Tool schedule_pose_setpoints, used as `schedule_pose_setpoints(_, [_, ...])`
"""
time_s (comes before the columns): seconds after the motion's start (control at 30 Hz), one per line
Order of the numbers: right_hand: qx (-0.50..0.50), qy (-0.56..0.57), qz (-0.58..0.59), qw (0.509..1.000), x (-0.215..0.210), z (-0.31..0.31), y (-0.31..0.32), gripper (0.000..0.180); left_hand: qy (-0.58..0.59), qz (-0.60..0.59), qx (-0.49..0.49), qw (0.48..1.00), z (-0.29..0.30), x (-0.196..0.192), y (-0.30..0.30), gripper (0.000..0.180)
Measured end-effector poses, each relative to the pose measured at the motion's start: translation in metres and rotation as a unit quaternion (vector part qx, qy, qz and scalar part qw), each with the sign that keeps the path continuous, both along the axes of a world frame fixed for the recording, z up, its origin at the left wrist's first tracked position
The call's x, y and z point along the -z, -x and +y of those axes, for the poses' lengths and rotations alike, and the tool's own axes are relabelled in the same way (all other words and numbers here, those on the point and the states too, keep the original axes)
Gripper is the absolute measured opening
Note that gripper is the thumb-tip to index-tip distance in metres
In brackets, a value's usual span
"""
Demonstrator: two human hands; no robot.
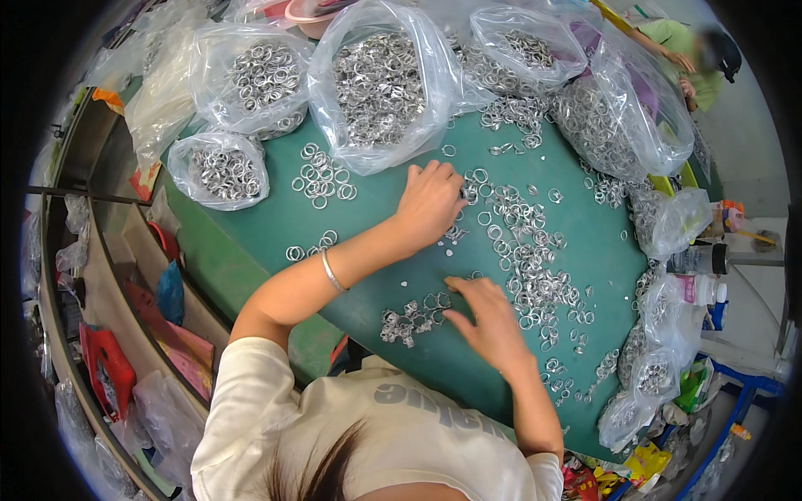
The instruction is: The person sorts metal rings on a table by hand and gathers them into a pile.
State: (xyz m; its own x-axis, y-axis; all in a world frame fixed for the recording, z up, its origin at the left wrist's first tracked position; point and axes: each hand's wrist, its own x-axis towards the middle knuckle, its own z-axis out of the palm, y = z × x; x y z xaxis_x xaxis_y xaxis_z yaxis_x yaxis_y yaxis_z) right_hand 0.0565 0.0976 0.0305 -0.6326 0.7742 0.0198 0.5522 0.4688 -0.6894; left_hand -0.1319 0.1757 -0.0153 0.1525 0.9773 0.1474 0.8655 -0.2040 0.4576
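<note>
Apparently mid-sorting: on a green table (pixel 614 271), the left hand (pixel 428 203) curls beside loose silver rings (pixel 520 224), grip impossible to tell; the right hand (pixel 490 324), finger and thumb parted, adjoins a smaller ring cluster (pixel 409 322). Next likely needs fingertip pinching.

Loose silver rings (pixel 535 284) lie heaped on the tabletop (pixel 601 246).

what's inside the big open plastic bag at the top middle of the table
The clear bag holds a heap of silver-coloured rings. Only the upper ones show clearly; whatever lies beneath them is covered.
</note>
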Motion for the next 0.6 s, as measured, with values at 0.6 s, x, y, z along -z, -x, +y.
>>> schedule_pose_setpoints(0.6, [0.169,-0.156,-0.094,0.969,0.013,0.013,-0.053,0.038,0.120,-0.316,-0.063,0.939,-0.045,-0.025,0.023,0.018])
